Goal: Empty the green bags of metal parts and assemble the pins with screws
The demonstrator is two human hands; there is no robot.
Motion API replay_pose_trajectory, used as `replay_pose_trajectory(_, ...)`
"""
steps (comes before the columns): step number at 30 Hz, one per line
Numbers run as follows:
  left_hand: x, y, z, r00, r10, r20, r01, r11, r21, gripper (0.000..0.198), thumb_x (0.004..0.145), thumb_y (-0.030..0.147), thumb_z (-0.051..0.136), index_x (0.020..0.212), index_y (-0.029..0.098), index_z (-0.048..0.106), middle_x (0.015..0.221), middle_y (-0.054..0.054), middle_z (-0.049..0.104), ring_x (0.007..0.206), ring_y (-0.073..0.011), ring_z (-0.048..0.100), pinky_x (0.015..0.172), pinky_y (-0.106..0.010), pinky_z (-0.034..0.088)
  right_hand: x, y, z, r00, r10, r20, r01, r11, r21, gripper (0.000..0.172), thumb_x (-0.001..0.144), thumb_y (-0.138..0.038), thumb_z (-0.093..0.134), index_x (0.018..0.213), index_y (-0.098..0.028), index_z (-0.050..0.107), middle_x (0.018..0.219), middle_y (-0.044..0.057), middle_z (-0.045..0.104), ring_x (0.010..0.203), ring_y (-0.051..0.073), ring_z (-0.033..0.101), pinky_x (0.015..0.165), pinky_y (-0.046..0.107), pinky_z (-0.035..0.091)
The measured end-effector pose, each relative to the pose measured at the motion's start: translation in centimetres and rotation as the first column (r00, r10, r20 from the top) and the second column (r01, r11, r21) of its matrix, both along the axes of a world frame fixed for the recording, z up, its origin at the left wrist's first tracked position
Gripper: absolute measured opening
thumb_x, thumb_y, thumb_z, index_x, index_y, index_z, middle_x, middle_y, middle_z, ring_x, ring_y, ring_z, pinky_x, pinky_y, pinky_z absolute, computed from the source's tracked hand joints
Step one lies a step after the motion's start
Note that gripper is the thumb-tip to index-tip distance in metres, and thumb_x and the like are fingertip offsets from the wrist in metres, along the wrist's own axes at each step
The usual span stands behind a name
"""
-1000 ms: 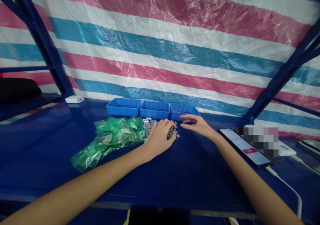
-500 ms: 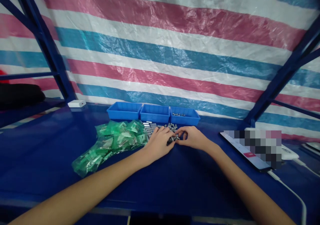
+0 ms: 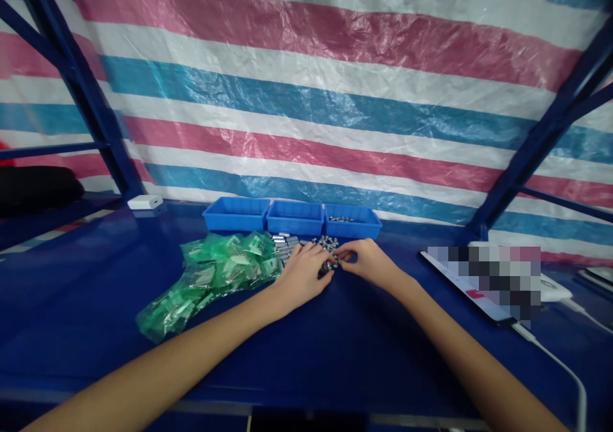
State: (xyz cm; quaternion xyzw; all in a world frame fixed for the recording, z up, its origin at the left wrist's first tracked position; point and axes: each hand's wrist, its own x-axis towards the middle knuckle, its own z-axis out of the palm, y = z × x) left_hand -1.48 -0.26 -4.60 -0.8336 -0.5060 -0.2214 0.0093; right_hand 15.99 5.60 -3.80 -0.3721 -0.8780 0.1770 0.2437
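Note:
A heap of small grey metal parts [image 3: 327, 244] lies on the blue table [image 3: 306, 330], in front of three blue trays [image 3: 293, 216]. My left hand [image 3: 302, 272] rests on the heap's left side with fingers curled over the parts. My right hand [image 3: 366, 261] is at the heap's right side, fingertips pinched together on the parts. The two hands almost touch. What each pinch holds is too small to make out. A row of silver cylinders [image 3: 283, 245] lies just left of my left hand.
A pile of green plastic bags [image 3: 205, 272] spreads to the left of the hands. A phone [image 3: 472, 288] with a white cable [image 3: 555, 358] lies at the right. A small white box [image 3: 144, 202] sits at the back left. A striped tarp hangs behind.
My right hand came down from hovering open above the heap and closed its fingertips on the parts beside my left hand. The left hand stayed on the heap.

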Motion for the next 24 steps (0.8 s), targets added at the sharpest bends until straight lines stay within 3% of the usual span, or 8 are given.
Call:
replay_pose_trajectory(8,-0.1,0.1,0.0,1.000,-0.019,0.003,0.019,1.000,0.007,0.018,0.079,0.030,0.056,0.095,0.022,0.059,0.095,-0.003,0.060,0.096,-0.0221,0.049,0.080,-0.036,0.033,0.2,0.3,-0.1,0.996,0.042,-0.076,-0.049,0.994,-0.100,0.024,0.067,-0.016,0.062,0.090,-0.017,0.068,0.079,0.003,0.069,0.071,0.016,0.064,0.070,0.029,0.051)
replay_pose_trajectory(17,0.0,0.1,0.0,1.000,-0.013,0.009,0.013,1.000,-0.014,0.014,0.079,0.027,0.057,0.092,0.022,0.060,0.094,-0.002,0.060,0.097,-0.0220,0.049,0.082,-0.036,0.032,2.0,0.3,0.9,0.972,-0.165,0.166,0.144,0.980,0.135,0.027,0.062,-0.032,0.071,0.087,-0.023,0.068,0.096,0.005,0.064,0.088,0.022,0.060,0.075,0.032,0.046)
replay_pose_trajectory(20,0.0,0.0,0.0,1.000,-0.014,0.016,0.014,1.000,-0.017,0.013,0.079,0.026,0.057,0.091,0.022,0.060,0.094,-0.002,0.059,0.098,-0.0218,0.049,0.081,-0.036,0.032,2.2,0.3,0.6,0.952,-0.208,0.223,0.192,0.977,0.095,0.021,0.065,-0.029,0.069,0.084,-0.022,0.069,0.086,0.005,0.067,0.078,0.021,0.062,0.067,0.030,0.047)
replay_pose_trajectory(24,0.0,0.0,0.1,1.000,-0.021,0.012,0.021,0.999,-0.035,0.008,0.080,0.024,0.056,0.086,0.022,0.062,0.092,-0.001,0.059,0.096,-0.0211,0.049,0.081,-0.035,0.032,2.0,0.8,-0.3,0.969,-0.193,0.153,0.198,0.980,-0.020,0.016,0.066,-0.013,0.061,0.079,-0.018,0.069,0.069,0.003,0.068,0.064,0.016,0.062,0.059,0.025,0.047)
